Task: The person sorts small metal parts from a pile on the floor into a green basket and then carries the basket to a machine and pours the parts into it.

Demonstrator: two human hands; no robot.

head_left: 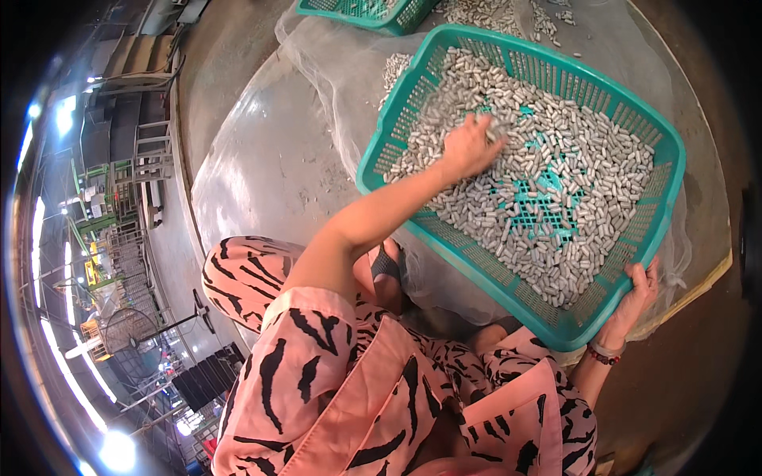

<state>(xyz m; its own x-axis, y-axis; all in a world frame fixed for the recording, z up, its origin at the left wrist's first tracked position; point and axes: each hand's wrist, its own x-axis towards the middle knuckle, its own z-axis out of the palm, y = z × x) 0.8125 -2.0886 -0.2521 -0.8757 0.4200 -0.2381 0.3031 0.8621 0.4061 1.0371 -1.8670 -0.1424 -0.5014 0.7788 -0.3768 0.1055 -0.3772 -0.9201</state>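
A large green plastic basket [679, 163] with slotted walls lies tilted in front of me. Small pale grey cylindrical pieces [468, 210] cover much of its floor, and the green grid shows through in the middle. My left hand [470, 149] is inside the basket, its fingers curled around some of these pieces; motion blurs the fingertips and the pieces beside them. At the near right corner, my right hand [641, 289] grips the basket's rim from outside, with some fingers hidden behind the wall.
Another green basket [397, 20] stands at the far edge, with loose grey pieces [492, 12] heaped beside it. Thin translucent sheeting [325, 87] lies under and around the baskets on the floor. My patterned pink clothing and legs are close below. Racks and a fan [131, 329] stand farther left.
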